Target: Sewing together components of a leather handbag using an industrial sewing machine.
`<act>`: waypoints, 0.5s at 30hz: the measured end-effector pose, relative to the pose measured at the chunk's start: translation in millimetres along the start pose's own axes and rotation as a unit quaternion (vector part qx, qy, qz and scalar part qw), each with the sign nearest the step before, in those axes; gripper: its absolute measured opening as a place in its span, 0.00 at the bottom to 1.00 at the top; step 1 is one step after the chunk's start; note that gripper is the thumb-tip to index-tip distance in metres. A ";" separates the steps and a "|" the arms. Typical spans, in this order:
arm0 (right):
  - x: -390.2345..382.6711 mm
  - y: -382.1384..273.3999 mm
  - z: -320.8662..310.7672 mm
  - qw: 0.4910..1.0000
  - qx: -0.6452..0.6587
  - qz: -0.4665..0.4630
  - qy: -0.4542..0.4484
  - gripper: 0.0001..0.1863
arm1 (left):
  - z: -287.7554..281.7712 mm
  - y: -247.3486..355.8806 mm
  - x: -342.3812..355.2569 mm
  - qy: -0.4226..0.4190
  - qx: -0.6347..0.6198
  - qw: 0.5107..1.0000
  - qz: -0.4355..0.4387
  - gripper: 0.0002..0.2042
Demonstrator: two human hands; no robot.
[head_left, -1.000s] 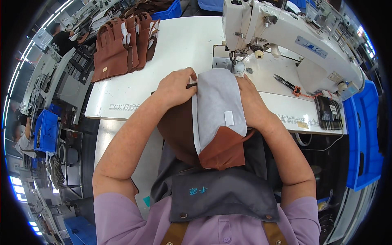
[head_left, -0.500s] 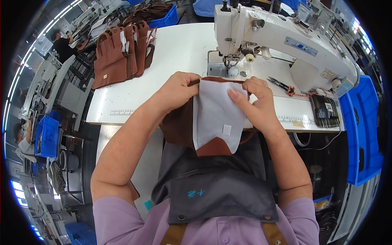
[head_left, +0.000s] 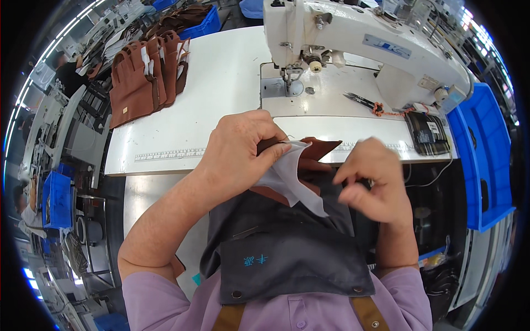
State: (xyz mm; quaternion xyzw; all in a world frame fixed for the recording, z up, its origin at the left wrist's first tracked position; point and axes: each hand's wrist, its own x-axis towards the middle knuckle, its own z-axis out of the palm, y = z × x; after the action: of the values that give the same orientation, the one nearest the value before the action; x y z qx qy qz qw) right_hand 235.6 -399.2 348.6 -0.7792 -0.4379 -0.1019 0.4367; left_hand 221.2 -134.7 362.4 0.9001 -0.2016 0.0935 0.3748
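My left hand (head_left: 237,151) is closed, thumb and fingers pinching the upper edge of a brown leather bag piece (head_left: 322,148) with a pale grey lining (head_left: 281,172). The piece hangs folded over my dark apron (head_left: 292,259), just off the front edge of the table. Part of the brown side is hidden behind my left hand and the lining. To the right, my right hand (head_left: 375,179) is off the piece, slightly blurred, its thumb and curled fingers apart with nothing seen between them.
A white sewing machine (head_left: 353,38) stands on the white table (head_left: 221,71). Black thread snips (head_left: 360,100) and a plaid pouch (head_left: 426,133) lie at its right. Several brown bags (head_left: 132,88) are stacked at the left. A blue bin (head_left: 483,160) stands beyond the right edge.
My right hand has let go of the piece and moved right and down. The piece has come away from the machine toward me and folded, still in my left hand.
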 end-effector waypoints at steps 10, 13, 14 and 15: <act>27.4 14.9 48.7 1.000 0.012 0.022 -0.018 0.10 | 13.5 0.0 -20.7 0.007 0.004 0.999 0.031 0.07; 25.8 20.4 67.2 0.999 -0.015 0.025 -0.031 0.11 | 14.8 -11.9 -30.8 0.008 0.025 0.999 0.034 0.08; 25.0 22.4 70.7 1.000 -0.010 0.015 -0.024 0.11 | 13.7 -15.6 -33.7 -0.005 0.050 0.998 0.036 0.09; 25.1 25.0 74.0 0.998 -0.005 0.035 -0.045 0.11 | 12.3 -19.2 -36.1 0.000 0.049 0.998 0.040 0.09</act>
State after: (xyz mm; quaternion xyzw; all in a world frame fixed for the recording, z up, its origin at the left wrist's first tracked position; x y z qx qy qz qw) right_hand 253.3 -333.2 303.2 -0.8000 -0.4290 -0.0538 0.4161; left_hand 197.2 -120.7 330.0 0.9086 -0.2330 0.1180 0.3259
